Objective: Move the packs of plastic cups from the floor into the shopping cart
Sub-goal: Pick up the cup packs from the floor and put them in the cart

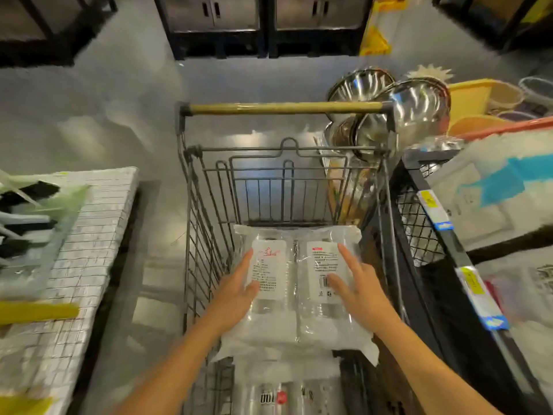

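A clear pack of plastic cups [296, 319] with two white labels lies flat inside the wire shopping cart [197, 223], on top of another pack of cups [278, 393] with a red-and-black print. My left hand [236, 292] rests flat on the pack's left side, fingers spread. My right hand [359, 289] rests flat on its right side, fingers spread too. Neither hand grips the pack. The cart's wooden handle [284, 108] is at the far end.
A low stack of wrapped goods [89, 250] stands left of the cart. A black wire bin [425, 229] with white packets presses against the cart's right side. Steel bowls [416, 106] and yellow tubs sit far right. Dark shelving stands at the back across grey floor.
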`<state>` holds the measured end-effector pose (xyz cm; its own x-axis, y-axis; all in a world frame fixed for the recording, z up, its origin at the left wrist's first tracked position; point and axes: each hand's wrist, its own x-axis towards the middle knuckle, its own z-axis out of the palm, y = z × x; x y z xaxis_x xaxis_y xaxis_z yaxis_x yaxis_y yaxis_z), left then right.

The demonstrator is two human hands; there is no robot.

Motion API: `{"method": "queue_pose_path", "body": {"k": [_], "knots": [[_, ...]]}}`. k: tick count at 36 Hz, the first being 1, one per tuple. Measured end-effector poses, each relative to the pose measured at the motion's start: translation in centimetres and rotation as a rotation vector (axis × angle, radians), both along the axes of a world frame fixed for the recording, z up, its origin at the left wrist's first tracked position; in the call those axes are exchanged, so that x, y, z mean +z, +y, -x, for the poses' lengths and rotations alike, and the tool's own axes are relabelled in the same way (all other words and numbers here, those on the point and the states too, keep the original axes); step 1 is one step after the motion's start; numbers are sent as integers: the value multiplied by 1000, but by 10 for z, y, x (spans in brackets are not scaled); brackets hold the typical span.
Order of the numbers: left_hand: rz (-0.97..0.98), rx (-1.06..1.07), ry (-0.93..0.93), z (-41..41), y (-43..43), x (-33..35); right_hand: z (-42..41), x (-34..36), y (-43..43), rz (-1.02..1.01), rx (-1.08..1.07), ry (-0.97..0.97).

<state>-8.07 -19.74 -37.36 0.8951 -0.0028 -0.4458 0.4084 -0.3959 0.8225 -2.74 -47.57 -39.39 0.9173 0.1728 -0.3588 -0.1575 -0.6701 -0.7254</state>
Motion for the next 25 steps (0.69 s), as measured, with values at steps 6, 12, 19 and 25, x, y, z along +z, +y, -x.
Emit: {"method": "queue_pose_path", "body": {"k": [6,12,19,25], "knots": [[-25,44,27,-3,2,-101,-4,-81,11,88,-2,114],[-140,78,58,-11,6,-177,-10,-143,26,71,-70,211],[-195,69,95,-3,3,-228,-9,-190,36,50,-92,270],[-193,111,106,-6,4,-238,-11,-201,37,19,-131,316]]}}
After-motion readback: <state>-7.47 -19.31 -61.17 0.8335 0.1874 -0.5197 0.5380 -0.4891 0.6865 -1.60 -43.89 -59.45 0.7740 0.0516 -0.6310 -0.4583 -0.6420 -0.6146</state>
